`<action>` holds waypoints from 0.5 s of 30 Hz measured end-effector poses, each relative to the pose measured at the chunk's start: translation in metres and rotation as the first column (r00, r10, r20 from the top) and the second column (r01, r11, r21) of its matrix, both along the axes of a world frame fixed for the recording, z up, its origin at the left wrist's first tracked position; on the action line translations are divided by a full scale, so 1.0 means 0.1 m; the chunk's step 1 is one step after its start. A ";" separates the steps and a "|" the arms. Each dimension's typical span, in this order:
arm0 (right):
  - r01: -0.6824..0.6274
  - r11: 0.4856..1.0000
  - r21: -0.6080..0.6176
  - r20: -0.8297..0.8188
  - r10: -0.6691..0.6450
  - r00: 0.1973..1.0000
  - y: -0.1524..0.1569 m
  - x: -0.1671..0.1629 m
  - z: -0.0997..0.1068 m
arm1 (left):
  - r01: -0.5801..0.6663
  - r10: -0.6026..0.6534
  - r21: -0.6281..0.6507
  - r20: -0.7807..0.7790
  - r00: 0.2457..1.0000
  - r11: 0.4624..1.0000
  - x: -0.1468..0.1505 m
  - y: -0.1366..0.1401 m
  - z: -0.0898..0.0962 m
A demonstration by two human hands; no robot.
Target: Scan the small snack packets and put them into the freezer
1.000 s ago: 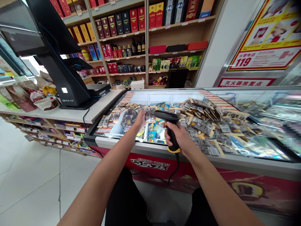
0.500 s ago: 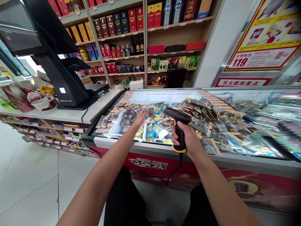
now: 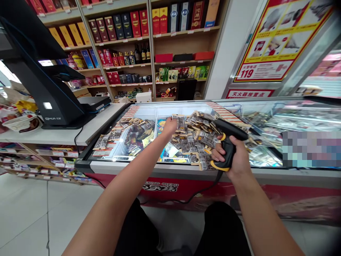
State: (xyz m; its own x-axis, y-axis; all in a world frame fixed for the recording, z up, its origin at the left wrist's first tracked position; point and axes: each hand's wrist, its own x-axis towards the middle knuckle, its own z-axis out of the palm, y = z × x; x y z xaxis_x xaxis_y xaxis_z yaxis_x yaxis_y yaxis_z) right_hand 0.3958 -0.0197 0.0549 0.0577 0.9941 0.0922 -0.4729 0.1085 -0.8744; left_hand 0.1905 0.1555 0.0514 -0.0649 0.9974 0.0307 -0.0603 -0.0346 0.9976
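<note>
My left hand (image 3: 169, 127) reaches over the glass-topped chest freezer, closed on the edge of a small snack packet (image 3: 180, 123) with a dark printed face and a tan border. Just beyond and to the right lies a heap of similar packets (image 3: 203, 121) on the glass. A black-and-yellow barcode scanner (image 3: 228, 145) is gripped in my right hand (image 3: 241, 158), its head pointing left and its cable (image 3: 198, 193) hanging down across the freezer front. More packets (image 3: 108, 138) lie on the left part of the glass.
At the left, a counter (image 3: 87, 129) carries a dark point-of-sale terminal (image 3: 57, 89) and a white bowl (image 3: 22, 122). Shelves of boxed bottles (image 3: 122, 26) stand behind the freezer (image 3: 106, 169). A red and yellow poster (image 3: 279, 46) hangs at the right.
The view has turned to the right. My left hand has moved right with the packet, up to the heap. My right hand has carried the scanner rightwards, away from my left hand.
</note>
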 end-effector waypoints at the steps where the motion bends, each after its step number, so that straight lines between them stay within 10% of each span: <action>1: 0.000 1.000 -0.005 -0.002 0.000 1.000 -0.01 0.00 -0.01 | -0.015 0.014 -0.006 -0.069 0.998 1.000 0.09 -0.03 0.02; 15: -0.007 1.000 -0.007 -0.010 0.007 1.000 -0.06 -0.04 -0.05 | 0.073 0.092 0.260 -0.569 0.817 0.963 0.35 -0.67 -0.02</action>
